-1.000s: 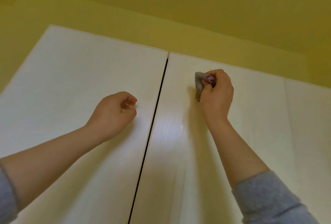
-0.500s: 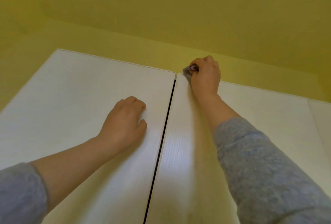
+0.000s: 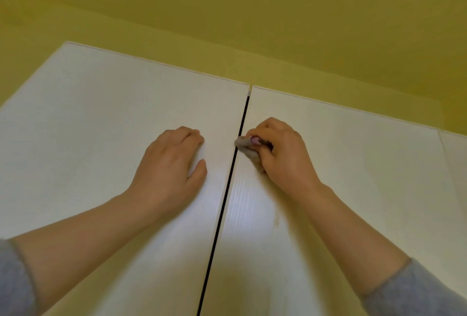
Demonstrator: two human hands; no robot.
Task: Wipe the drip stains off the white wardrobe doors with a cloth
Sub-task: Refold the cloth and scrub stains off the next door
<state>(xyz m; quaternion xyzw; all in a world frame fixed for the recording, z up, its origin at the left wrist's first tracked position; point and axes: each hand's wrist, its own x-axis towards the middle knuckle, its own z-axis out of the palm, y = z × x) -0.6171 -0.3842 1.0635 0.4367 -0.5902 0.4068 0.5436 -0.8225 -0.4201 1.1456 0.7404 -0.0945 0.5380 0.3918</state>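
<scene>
**Cloth** (image 3: 244, 146): small, grey, bunched. It is gripped in my right hand (image 3: 283, 156) and pressed to the right door (image 3: 358, 169), right at the gap (image 3: 228, 189) between the doors and a little below the top edge. Most of it is hidden under the hand.

**Right fingers** (image 3: 267, 133): curled tight round the cloth, with the thumb laid over it. They hold nothing else.

**Left hand** (image 3: 171, 164): rests on the left door (image 3: 88, 139), near the gap and about level with the right hand. Its fingers (image 3: 187, 133) are loosely bent with the tips on the door, and they hold nothing. I take it for a brace.

**Stain** (image 3: 276, 219): one faint yellowish drip mark on the right door, below the cloth and apart from it, beside my right forearm (image 3: 336, 222). It is not yet wiped.

**Progress, as I judge it:**
- Wiping is under way at the top inner corner of the right door.
- The strip above and around the cloth shows no marks I can make out.
- The drip lower down remains.
- The left door looks clean where it shows, though glare covers part of both doors, so faint marks may be missed.
- The lower doors are out of view and I cannot tell their state.

**Surroundings:**
- A yellow wall (image 3: 227, 25) rises above the wardrobe.
- Grey sleeves (image 3: 417, 293) are pushed up both arms.
- A further white panel (image 3: 454, 154) sits at the right edge.
</scene>
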